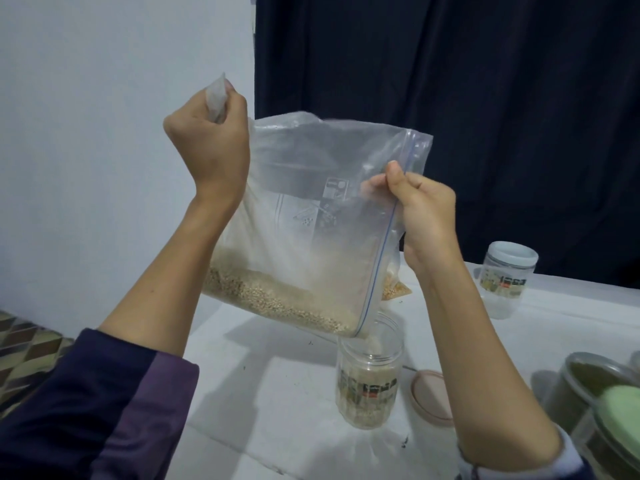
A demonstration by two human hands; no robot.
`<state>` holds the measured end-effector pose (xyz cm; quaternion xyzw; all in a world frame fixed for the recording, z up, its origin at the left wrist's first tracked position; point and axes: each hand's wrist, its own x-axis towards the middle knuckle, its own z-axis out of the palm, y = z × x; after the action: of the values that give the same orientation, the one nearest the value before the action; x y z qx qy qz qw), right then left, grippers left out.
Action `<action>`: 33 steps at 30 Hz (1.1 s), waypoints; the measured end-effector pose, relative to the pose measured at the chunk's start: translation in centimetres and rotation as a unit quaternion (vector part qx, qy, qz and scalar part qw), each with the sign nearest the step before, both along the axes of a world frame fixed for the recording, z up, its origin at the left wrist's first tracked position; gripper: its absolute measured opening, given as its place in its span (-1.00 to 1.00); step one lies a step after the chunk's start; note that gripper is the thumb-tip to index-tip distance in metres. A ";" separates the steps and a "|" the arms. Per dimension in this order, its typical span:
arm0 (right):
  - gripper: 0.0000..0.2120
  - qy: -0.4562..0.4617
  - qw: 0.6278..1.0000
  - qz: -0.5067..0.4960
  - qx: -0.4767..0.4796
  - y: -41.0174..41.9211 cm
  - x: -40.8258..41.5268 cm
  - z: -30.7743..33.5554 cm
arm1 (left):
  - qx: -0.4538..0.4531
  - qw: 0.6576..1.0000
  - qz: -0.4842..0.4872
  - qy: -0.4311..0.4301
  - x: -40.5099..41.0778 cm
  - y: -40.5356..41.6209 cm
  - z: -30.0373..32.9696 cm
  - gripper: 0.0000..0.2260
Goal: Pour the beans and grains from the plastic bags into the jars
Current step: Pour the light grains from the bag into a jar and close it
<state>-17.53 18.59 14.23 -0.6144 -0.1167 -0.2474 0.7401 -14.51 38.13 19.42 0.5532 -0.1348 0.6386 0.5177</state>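
Mid-pour: left hand (211, 140) & right hand (424, 216) each clamp grip on tilted bag (311, 216), grain (277, 299) streaming into jar (369, 386) on tabletop (277, 393). Next: likely lift far-left corner higher.

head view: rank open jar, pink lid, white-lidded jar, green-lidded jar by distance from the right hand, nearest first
From the right hand:
1. Open jar, below it, under the bag's corner.
2. Pink lid, flat on the table, right of that jar.
3-4. White-lidded jar, far right, and green-lidded jar, near right edge: too close to call.
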 end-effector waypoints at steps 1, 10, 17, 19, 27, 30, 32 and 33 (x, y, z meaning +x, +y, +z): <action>-0.75 -0.002 1.000 -0.009 0.006 0.0 0.1 0.0 | 0.001 1.000 0.001 -0.001 0.0 0.0 0.1 -0.59; -0.74 -0.006 1.000 -0.002 -0.002 0.0 0.9 0.6 | -0.001 1.000 0.002 0.003 0.1 0.2 0.1 -0.59; -0.71 -0.002 0.999 -0.018 -0.035 0.4 1.2 0.3 | 0.000 1.000 0.001 0.004 0.3 0.1 -0.2 -0.58; -0.71 0.000 0.999 -0.020 -0.031 0.3 1.2 0.1 | 0.002 1.000 0.002 0.005 0.3 0.2 -0.3 -0.59; -0.72 0.002 1.000 -0.020 -0.024 0.2 1.2 -0.1 | 0.009 1.000 0.014 0.002 0.4 0.0 -0.4 -0.58; -0.74 0.006 1.000 -0.015 -0.024 0.1 0.9 0.0 | 0.002 1.000 0.005 0.001 0.3 -0.1 -0.4 -0.58; -0.73 -0.001 1.000 -0.024 -0.014 0.0 0.7 0.0 | 0.002 1.000 0.004 0.003 0.2 -0.1 -0.4 -0.58; -0.73 -0.001 1.000 -0.015 -0.020 -0.1 0.6 0.0 | 0.003 1.000 0.005 0.002 0.2 -0.2 -0.4 -0.58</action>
<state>-16.97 18.51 14.27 -0.6306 -0.1129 -0.2564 0.7238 -14.35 37.96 19.07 0.5567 -0.1326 0.6393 0.5136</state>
